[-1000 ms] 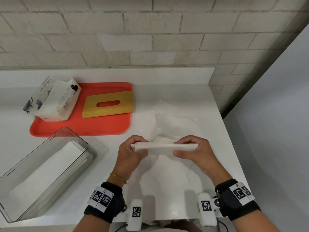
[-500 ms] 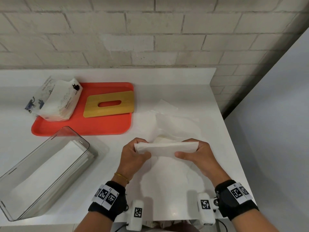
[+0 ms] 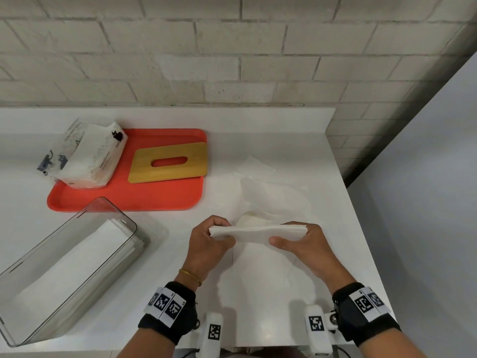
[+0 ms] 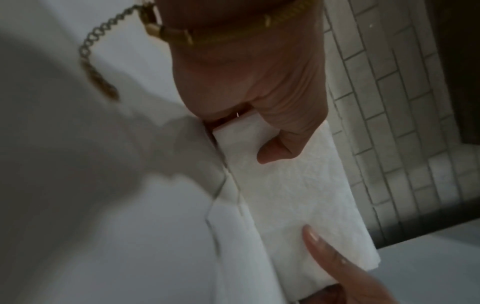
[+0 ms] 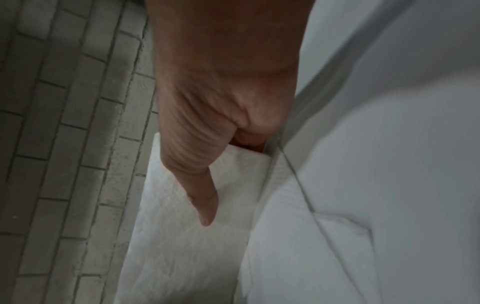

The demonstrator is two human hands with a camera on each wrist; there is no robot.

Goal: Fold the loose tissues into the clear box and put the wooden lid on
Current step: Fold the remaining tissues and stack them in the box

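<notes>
A folded white tissue point(image 3: 258, 232) point(image 4: 291, 191) point(image 5: 187, 236) is held level above the counter between both hands. My left hand point(image 3: 210, 239) point(image 4: 262, 115) pinches its left end, thumb on top. At the tissue's other end my right hand point(image 3: 296, 240) point(image 5: 207, 144) pinches it the same way. More loose tissues point(image 3: 273, 195) lie flat on the counter under and behind the hands. The clear box point(image 3: 64, 267) sits at the near left with several folded tissues inside. On the red tray point(image 3: 154, 200) lies the wooden lid point(image 3: 169, 161) with its oval slot.
An opened tissue pack point(image 3: 85, 156) rests on the tray's left end. A brick wall rises behind the white counter point(image 3: 180, 280), whose right edge drops off beside my right hand.
Both hands have drawn slightly nearer with the folded tissue held between them. Nothing else on the counter has moved.
</notes>
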